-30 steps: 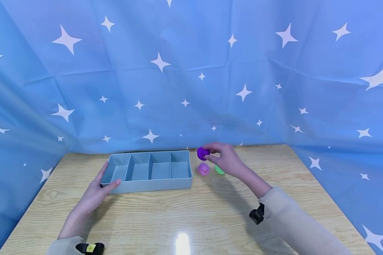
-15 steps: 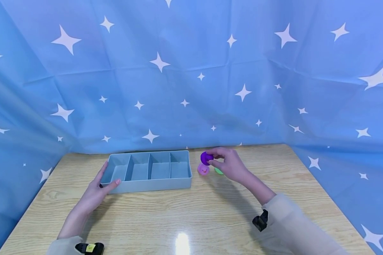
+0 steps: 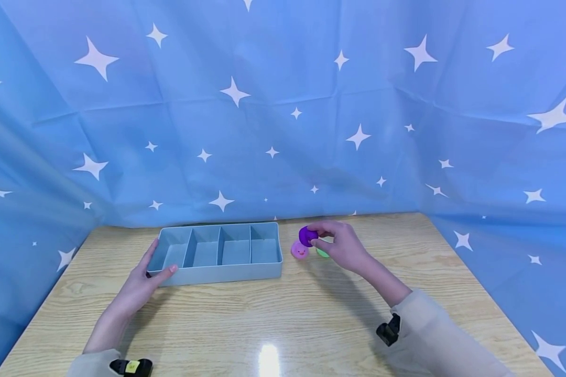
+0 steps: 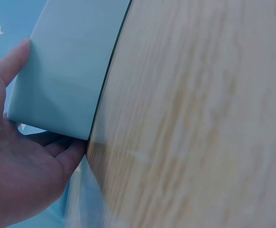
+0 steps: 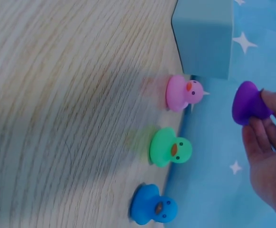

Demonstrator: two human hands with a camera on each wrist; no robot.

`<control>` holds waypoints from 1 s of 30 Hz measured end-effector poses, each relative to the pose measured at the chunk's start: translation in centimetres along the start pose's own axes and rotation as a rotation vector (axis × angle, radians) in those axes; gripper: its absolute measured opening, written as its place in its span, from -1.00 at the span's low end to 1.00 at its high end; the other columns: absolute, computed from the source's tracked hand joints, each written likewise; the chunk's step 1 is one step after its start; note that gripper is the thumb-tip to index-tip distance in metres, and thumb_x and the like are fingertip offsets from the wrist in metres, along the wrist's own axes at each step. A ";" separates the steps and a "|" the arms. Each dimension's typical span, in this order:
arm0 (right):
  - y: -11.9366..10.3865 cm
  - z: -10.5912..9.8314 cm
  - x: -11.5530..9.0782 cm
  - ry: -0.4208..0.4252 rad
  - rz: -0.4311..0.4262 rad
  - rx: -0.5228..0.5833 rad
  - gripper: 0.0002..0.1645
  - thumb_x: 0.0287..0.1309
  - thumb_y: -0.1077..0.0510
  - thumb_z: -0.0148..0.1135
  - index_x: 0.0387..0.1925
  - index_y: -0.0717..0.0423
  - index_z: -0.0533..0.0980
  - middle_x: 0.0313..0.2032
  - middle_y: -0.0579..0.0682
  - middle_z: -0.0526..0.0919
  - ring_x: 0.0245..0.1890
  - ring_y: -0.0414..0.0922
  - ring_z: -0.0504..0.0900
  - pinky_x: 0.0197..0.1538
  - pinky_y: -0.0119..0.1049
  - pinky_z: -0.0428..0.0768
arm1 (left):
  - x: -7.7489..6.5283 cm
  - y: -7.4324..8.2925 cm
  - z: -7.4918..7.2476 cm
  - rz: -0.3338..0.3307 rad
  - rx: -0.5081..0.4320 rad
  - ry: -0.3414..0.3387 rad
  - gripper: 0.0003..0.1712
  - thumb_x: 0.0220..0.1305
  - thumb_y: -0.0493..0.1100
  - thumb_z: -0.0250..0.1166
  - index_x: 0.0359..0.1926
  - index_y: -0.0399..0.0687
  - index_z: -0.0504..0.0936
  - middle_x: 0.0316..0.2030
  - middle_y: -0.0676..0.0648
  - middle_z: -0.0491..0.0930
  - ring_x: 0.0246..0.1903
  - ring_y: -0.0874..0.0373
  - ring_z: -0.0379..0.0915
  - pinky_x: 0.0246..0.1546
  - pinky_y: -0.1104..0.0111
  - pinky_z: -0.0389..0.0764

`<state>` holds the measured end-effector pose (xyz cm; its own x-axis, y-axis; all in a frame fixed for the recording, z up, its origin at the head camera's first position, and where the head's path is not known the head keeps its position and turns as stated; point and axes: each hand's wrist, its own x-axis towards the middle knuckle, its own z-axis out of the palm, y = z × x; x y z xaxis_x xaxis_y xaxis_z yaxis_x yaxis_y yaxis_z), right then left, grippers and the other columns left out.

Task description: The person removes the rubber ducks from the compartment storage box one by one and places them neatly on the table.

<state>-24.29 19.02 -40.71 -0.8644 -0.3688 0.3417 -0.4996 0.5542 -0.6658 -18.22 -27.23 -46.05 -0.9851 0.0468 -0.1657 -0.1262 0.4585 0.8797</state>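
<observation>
My right hand (image 3: 343, 245) pinches a purple rubber duck (image 5: 248, 103) between thumb and fingers, held up off the table. In the head view it sits just behind a pink rubber duck (image 3: 300, 250) and partly overlaps it. A green rubber duck (image 5: 169, 147) and a blue rubber duck (image 5: 152, 205) stand in a row with the pink one in the right wrist view; my right hand mostly hides the green one in the head view. My left hand (image 3: 139, 283) holds the left end of a light blue divided box (image 3: 226, 273), thumb on its front wall, fingers round the end.
The box's compartments, split by thin dividers (image 3: 219, 246), hold nothing visible. It stands near the back of the wooden table (image 3: 226, 324). A blue cloth with white stars (image 3: 283, 120) hangs behind and at both sides.
My right hand has moved slightly right and nearer to me with the purple duck, which now overlaps the pink duck in view. The left hand and box stay put.
</observation>
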 end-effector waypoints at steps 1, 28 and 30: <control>0.0 0.0 -0.1 0.000 0.004 -0.004 -0.64 0.16 0.44 0.40 0.03 0.31 0.68 -0.09 0.13 0.76 -0.08 0.09 0.72 0.06 0.11 0.67 | 0.0 0.0 0.0 -0.001 0.000 0.000 0.19 0.45 0.18 0.28 0.63 0.27 -0.49 0.59 -0.34 -0.48 0.51 -0.49 -0.51 0.35 -0.45 -0.11; 0.8 -0.4 -1.5 0.010 0.039 0.108 -0.67 0.17 0.47 0.40 -0.01 0.35 0.68 -0.02 0.21 0.73 -0.06 0.12 0.73 0.08 -0.02 0.68 | 0.0 0.1 0.0 -0.021 0.007 -0.002 0.20 0.44 0.22 0.27 0.63 0.29 -0.49 0.59 -0.33 -0.50 0.51 -0.50 -0.54 0.33 -0.48 -0.13; 0.8 -0.5 -1.6 0.009 0.035 0.115 -0.67 0.17 0.47 0.40 0.00 0.35 0.68 -0.01 0.22 0.72 -0.04 0.13 0.73 0.08 -0.03 0.69 | 0.1 0.1 0.0 -0.023 0.007 -0.001 0.20 0.44 0.22 0.27 0.63 0.30 -0.49 0.60 -0.32 -0.51 0.51 -0.49 -0.54 0.33 -0.48 -0.13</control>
<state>-23.31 20.39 -41.42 -0.8821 -0.3436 0.3222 -0.4595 0.4772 -0.7491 -18.28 -27.18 -45.99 -0.9818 0.0374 -0.1861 -0.1477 0.4653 0.8727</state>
